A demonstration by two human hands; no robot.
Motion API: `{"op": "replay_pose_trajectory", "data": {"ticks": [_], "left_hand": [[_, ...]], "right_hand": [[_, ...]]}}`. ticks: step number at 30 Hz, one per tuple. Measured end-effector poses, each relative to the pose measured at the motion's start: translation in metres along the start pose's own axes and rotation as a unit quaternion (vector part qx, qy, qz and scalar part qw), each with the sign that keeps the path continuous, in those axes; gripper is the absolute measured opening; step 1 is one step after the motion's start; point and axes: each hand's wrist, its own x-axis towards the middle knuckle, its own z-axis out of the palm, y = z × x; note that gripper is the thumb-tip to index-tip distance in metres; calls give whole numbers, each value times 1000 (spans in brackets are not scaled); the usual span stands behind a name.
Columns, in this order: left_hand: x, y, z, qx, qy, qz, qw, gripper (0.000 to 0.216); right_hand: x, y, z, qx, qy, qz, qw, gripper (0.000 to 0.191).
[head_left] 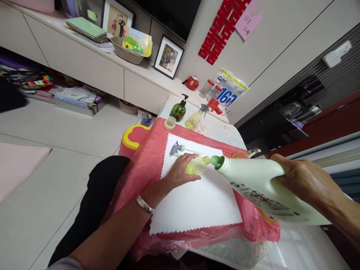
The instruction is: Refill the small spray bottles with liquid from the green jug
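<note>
Pale floor tiles and a long low cabinet lie behind a small table draped in a red cloth (149,161), with a white scalloped mat (197,202) laid on top. Near the mat's far edge stands the small clear bottle (197,165), its neck open; the left hand (180,172) has its fingers wrapped round it. Just at that neck sits the green spout of a white detergent jug (253,187), tipped over and gripped at its rear by the right hand (303,180), fingers curled tight. The bottle already looks largely full of yellowish liquid, so filling seems well along; its grey trigger head (177,149) lies loose at the mat's far left corner, not yet back on. Counted: one jug, one open bottle, one loose head. Along the table's far edge: one green pump bottle (178,110), one yellow spray bottle (194,119), one red trigger (214,105), one small cup (170,123). One orange bottle (243,153) lies at the right edge.
</note>
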Motion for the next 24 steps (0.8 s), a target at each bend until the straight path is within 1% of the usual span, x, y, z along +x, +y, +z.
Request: {"op": "replay_pose_trajectory", "data": {"ticks": [7,14,20,24], "left_hand": [[0,1,-1,-3,-3,-1,1000,80],[0,1,-1,-5,-2,1,1000,79],[0,-1,0,-6,-1,0,1000,80],[0,-1,0,-5,-3,2,1000,79]], "right_hand": [[-1,-2,-3,8,-6,1,1000,20],[1,-1,0,-2,4,11,1000,20],[0,0,1,0,-6,20,1000,21],[1,1,2,0,2,18,1000,20]]}}
